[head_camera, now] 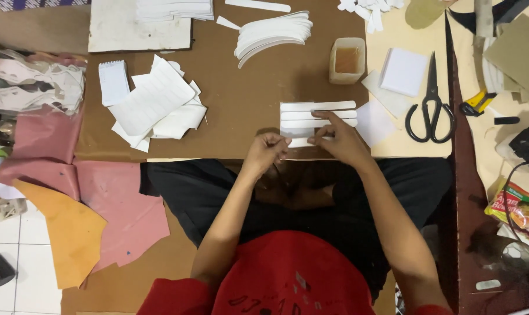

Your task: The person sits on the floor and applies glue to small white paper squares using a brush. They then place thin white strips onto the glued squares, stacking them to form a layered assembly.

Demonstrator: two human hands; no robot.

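- You sit at a brown cardboard work surface (247, 99), with tiled floor at your lower left.
- The white strips (317, 114) lie in a row at its near edge, directly under your hands.
- Your right hand (337, 140) presses its fingertips down on the strips, index finger stretched out.
- Your left hand (266, 150) is curled, pinching the lowest strip's end.
- A small plastic cup (347, 60) beyond the strips holds amber liquid; black scissors (431, 105) lie to the right.

Left arm: bare, reaches forward and inward from the lower left, elbow bent.
Left hand (266, 149): loosely curled, knuckles up, fingertips pinched together.
Right arm: bare, stretches forward from the lower right.
Right hand (336, 140): palm down, index finger extended forward, other fingers bent.
Spacing: hands close together, not touching.
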